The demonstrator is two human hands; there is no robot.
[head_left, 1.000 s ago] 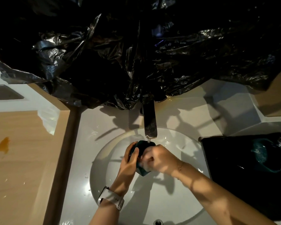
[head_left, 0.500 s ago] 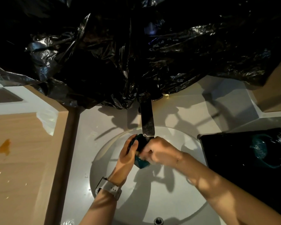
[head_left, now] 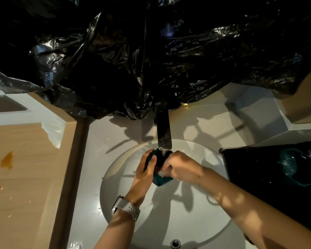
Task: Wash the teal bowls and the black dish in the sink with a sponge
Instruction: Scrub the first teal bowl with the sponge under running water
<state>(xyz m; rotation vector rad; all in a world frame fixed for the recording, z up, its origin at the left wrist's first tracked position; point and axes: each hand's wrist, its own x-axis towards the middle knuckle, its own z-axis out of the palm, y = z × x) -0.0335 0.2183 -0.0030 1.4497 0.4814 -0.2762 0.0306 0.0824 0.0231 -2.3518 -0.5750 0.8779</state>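
We are gripping a teal bowl (head_left: 161, 179) with our left hand (head_left: 145, 172) under the faucet (head_left: 163, 134) over the sink (head_left: 214, 221), our right hand (head_left: 182, 167) curling its fingers into it; another teal bowl (head_left: 298, 169) is sitting on the black dish (head_left: 255, 169) beside the sink

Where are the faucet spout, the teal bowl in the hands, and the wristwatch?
faucet spout (head_left: 163, 136): head view, middle of the metal spout.
teal bowl (head_left: 161, 180): head view, lower outer wall under the hands.
wristwatch (head_left: 127, 209): head view, pale strap on the left wrist.

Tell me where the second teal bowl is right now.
In the head view, the second teal bowl sits at the right edge on the black dish, right of the sink, away from both hands.
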